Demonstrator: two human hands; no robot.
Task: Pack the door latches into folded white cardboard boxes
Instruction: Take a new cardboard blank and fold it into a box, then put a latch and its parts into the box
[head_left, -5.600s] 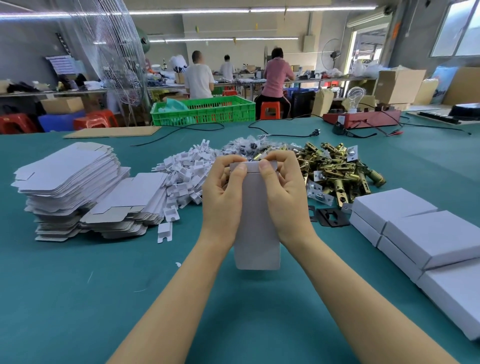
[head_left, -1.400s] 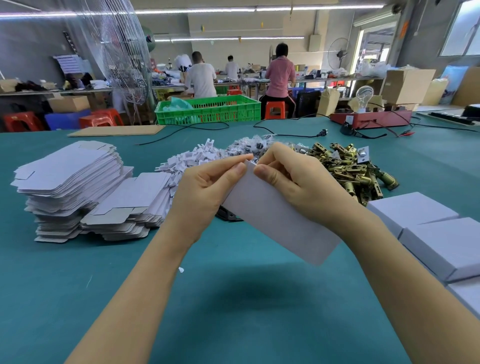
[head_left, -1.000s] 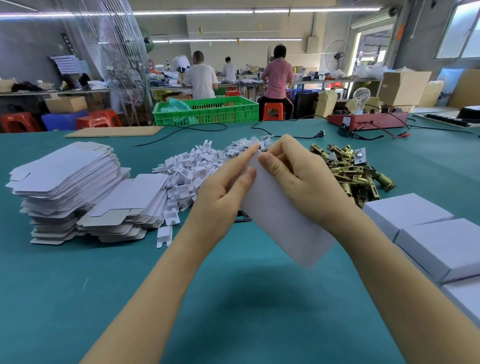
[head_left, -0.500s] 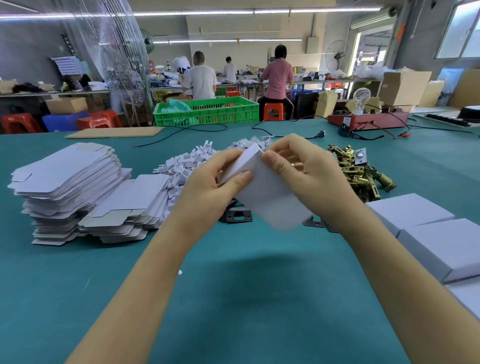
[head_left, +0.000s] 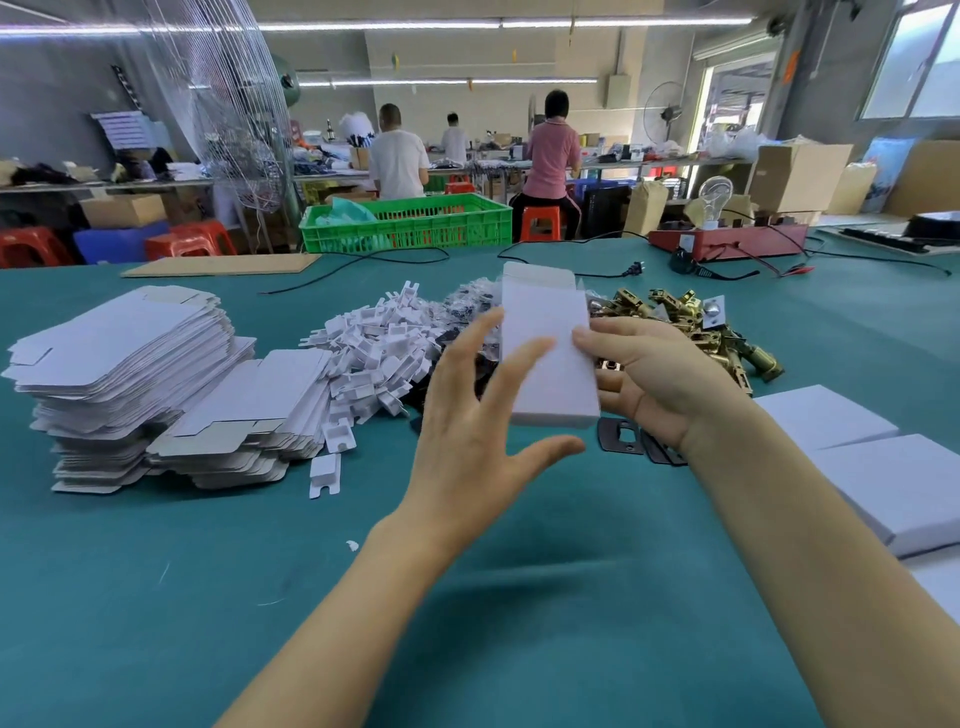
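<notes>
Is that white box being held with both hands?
No, only the right hand grips the white box; the left hand is spread open beside it.

Across my green table (head_left: 156, 597) a green plastic crate (head_left: 410, 222) stood at the far edge, and a flat brown cardboard sheet (head_left: 221, 265) lay to the left of it. A black cable with a plug (head_left: 632, 269) ran over the cloth near a red device (head_left: 727, 244) that carried a clear bulb (head_left: 715, 193). Behind the table I saw red stools (head_left: 189, 244), a big standing fan (head_left: 234, 104) and brown cartons (head_left: 797, 176). Three persons (head_left: 397, 153) worked at a further bench with their backs to me.
</notes>
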